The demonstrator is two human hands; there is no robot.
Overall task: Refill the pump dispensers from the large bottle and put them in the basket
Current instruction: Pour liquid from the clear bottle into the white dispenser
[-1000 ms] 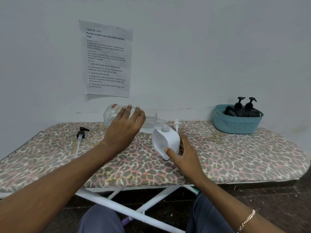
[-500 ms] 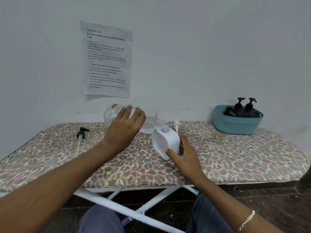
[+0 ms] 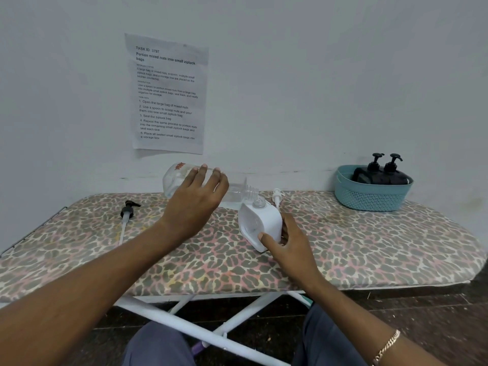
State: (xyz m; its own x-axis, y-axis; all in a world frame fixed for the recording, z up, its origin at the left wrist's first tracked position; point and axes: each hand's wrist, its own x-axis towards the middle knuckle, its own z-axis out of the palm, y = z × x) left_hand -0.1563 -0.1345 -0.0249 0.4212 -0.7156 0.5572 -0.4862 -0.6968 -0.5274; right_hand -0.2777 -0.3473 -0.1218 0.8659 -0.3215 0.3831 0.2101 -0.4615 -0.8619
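Note:
My left hand (image 3: 194,202) grips a large clear bottle (image 3: 237,191) tipped on its side, its open mouth right at the neck of a white dispenser (image 3: 260,224). That dispenser stands tilted on the ironing board (image 3: 369,247), and my right hand (image 3: 287,241) holds its lower right side. A white pump head (image 3: 276,196) lies just behind the dispenser. A black pump head with a white tube (image 3: 126,215) lies on the board to the left. A teal basket (image 3: 369,194) at the far right holds two black pump dispensers (image 3: 383,173).
The board has a leopard-print cover and white metal legs (image 3: 184,328) below its front edge. A printed paper sheet (image 3: 167,93) hangs on the wall behind. My knees show at the bottom.

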